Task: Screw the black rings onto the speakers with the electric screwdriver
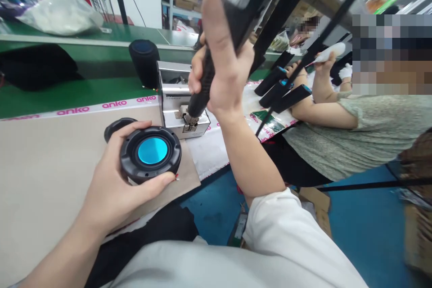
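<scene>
With left hand (113, 182): grasping black round part (127, 155) by rim, spread wide around it, with blue disc (152, 150) facing up. Held over beige sheet (43, 180) on worktop (111, 87); cannot tell if touching. With right hand (224, 69): wrapped closed around black handheld tool (241, 20), slanting down to front of metal box (173, 103). Beside box: upright dark cylinder (144, 63). Farther right, near co-worker (357, 130): more dark cylinders (292, 99), lying down, with blue ends.

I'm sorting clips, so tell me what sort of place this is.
Probably a factory assembly line: the right hand grips a power tool, black tubes are on the bench, and a co-worker is beside them.
</scene>
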Tool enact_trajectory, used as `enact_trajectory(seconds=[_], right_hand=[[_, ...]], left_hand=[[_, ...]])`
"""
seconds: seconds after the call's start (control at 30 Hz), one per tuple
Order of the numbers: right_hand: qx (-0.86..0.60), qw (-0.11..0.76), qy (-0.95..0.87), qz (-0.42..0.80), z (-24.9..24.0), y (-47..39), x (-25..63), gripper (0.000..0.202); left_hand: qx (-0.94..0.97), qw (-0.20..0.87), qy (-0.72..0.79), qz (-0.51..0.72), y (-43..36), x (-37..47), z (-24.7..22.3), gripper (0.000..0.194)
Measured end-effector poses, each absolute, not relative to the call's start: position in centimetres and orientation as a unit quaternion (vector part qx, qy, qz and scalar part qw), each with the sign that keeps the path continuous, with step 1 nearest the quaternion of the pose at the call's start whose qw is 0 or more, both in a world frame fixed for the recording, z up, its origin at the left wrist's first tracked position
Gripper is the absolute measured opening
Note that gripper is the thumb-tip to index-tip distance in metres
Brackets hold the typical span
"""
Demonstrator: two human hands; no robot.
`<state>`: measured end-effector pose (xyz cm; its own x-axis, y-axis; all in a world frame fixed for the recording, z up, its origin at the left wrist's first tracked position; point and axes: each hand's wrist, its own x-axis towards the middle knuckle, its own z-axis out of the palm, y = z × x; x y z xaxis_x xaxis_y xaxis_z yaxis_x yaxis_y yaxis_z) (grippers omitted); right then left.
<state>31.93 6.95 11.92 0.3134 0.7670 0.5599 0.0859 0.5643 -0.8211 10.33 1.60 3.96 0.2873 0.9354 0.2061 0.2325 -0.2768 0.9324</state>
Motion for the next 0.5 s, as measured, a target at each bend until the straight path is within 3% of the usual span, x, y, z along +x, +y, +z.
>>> enact_trajectory(seconds=[0.23, 0.33, 0.43, 0.5], right_hand=[[-0.381, 0.710, -0.537, 0.249, 9.8, 7.5, 31.6, 0.039], [-0.393, 0.713, -0.512, 0.273, 9.7, 7.4, 31.3, 0.042], [-0.382, 0.724, -0.490, 0.299, 10.7, 6.6, 31.2, 0.045], [-0.306, 0.752, -0.503, 0.297, 12.5, 5.6, 31.2, 0.032]], left_hand=[[0.689, 0.409, 0.424, 0.423, 2.0, 10.1, 3.5, 0.084], [0.699, 0.401, 0.404, 0.432, 2.3, 9.9, 2.9, 0.083], [0.707, 0.404, 0.387, 0.433, 2.6, 9.7, 2.6, 0.083], [0.709, 0.410, 0.380, 0.430, 2.6, 9.7, 2.6, 0.083]])
